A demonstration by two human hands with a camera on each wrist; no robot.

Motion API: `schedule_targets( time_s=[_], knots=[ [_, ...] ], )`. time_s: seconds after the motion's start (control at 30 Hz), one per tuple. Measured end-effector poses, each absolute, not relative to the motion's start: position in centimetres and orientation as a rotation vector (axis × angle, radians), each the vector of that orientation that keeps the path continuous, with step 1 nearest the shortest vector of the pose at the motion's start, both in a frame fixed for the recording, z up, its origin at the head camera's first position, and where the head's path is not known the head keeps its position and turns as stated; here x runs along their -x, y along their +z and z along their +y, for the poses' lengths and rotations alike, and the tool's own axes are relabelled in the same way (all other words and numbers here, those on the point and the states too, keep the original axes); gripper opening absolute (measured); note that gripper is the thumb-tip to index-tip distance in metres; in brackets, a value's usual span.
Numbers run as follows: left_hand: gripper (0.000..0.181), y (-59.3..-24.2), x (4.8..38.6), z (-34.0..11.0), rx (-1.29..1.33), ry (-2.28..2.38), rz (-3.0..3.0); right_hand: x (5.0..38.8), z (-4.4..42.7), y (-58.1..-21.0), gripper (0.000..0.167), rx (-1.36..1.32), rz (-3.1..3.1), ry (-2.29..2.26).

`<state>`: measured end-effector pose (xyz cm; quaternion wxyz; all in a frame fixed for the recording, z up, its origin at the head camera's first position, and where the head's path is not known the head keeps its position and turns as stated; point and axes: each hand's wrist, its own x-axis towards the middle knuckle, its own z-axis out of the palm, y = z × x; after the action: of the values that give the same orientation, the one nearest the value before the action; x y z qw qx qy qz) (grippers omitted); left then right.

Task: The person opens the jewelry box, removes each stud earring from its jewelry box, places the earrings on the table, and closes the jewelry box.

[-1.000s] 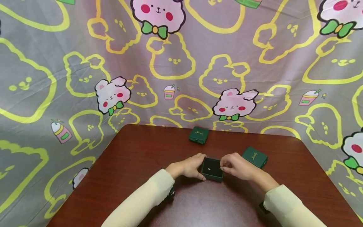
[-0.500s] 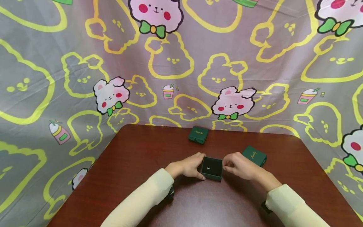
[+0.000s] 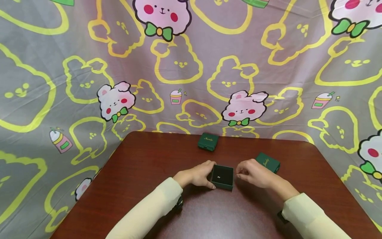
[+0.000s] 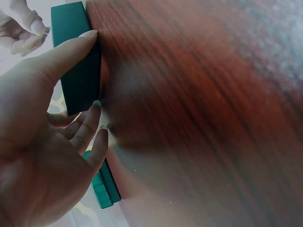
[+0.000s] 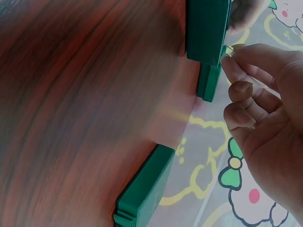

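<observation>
My left hand (image 3: 198, 175) grips an open dark green jewelry box (image 3: 222, 188) by its left side, thumb at the near side and fingers at the far side. On the box's black lining lies a tiny silvery ornament (image 3: 219, 177). Just right of the box, apart from it, my right hand (image 3: 255, 173) pinches a tiny thin metal jewelry piece (image 5: 230, 49) between thumb and forefinger; its exact kind is too small to tell. In the left wrist view, the box's green outer wall (image 4: 78, 71) shows beside my left thumb.
A green jewelry box with gold lettering (image 3: 208, 140) stands at the back of the brown table (image 3: 155, 156). Another lettered green box (image 3: 268, 162) lies behind my right hand. A curtain with cartoon rabbits (image 3: 179, 66) hangs behind the table.
My right hand has moved from over the box's right edge to the right, away from it, with the tiny metal piece in its fingertips. My left hand keeps its hold.
</observation>
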<state>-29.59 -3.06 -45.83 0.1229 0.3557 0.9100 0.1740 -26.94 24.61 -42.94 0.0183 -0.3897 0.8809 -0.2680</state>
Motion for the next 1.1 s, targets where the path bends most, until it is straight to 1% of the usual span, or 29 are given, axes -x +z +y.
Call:
schedule_targets(
  time_s=[0.3, 0.6, 1.1],
  knots=[
    [0.089, -46.0, 29.7, -3.1, -1.044, 0.509, 2.660, 27.0, 25.4, -43.3, 0.010, 1.270, 2.790, -0.827],
    [0.089, -45.9, 29.6, -3.2, -1.036, 0.505, 2.654, 26.7, 26.6, -43.6, 0.007, 1.187, 2.804, -0.811],
    [0.088, -45.8, 29.5, -3.2, -1.007, 0.520, 2.653, 27.0, 28.4, -44.8, 0.012, 1.174, 2.820, -0.769]
  ],
)
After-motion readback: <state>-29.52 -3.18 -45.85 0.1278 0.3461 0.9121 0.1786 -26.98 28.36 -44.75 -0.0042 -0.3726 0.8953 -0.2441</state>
